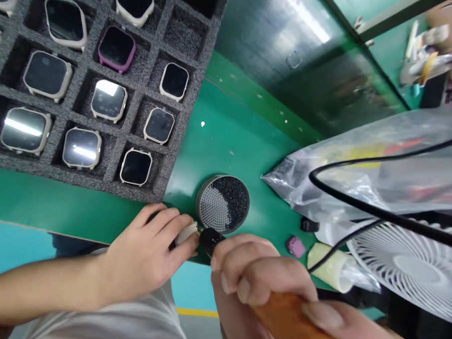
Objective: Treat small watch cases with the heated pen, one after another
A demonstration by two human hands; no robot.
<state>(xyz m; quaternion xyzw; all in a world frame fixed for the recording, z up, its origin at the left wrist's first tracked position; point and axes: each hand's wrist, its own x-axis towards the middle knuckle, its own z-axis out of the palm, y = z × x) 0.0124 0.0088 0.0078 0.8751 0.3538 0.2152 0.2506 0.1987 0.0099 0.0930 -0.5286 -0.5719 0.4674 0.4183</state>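
Observation:
My left hand [153, 246] is closed around a pale watch case [187, 233] at the front edge of the green bench; most of the case is hidden under the fingers. In my right hand [251, 270] is an electric screwdriver [279, 319] with an orange body and a black nose. Its tip points left and meets the side of the watch case, though the exact contact point is too small to make out. Just beyond the tip stands a round dish [214, 209] with a studded floor, partly covered by tiny black screws [236, 197].
A grey foam tray [109, 177] with several square watches in its compartments fills the upper left. To the right are a clear plastic bag [324, 159], a black cable [344, 197], a white fan [412, 267], a yellowish roll [328, 266] and a small purple piece [295, 246].

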